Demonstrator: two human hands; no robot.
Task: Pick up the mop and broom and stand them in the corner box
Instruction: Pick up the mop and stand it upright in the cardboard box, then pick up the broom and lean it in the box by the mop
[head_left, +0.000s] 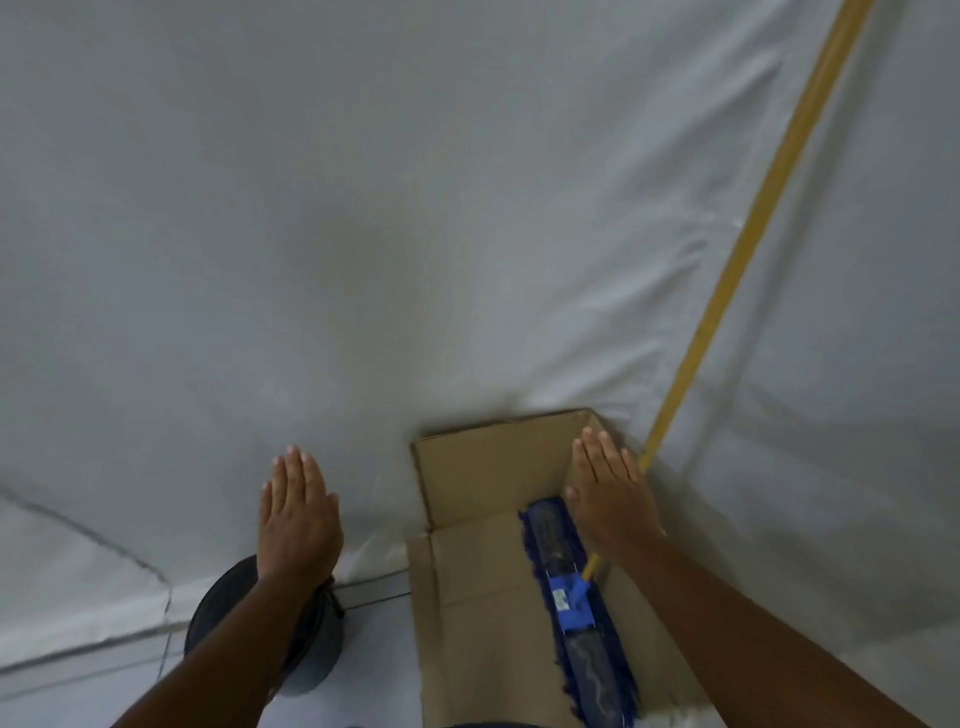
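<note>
An open cardboard box (470, 587) stands on the floor against a white sheet-covered wall. The mop stands inside it: its blue flat head (576, 608) lies along the box's right side and its long yellow handle (769, 192) leans up to the top right against the sheet. My right hand (613, 493) hovers flat over the box's far right corner, fingers together, palm down, holding nothing. My left hand (298, 512) is held flat in the air to the left of the box, also holding nothing. No broom is in view.
A dark round object (311, 654) sits on the floor under my left forearm, left of the box. White sheeting (363, 234) covers the walls all around. A strip of pale floor (379, 691) shows between the round object and the box.
</note>
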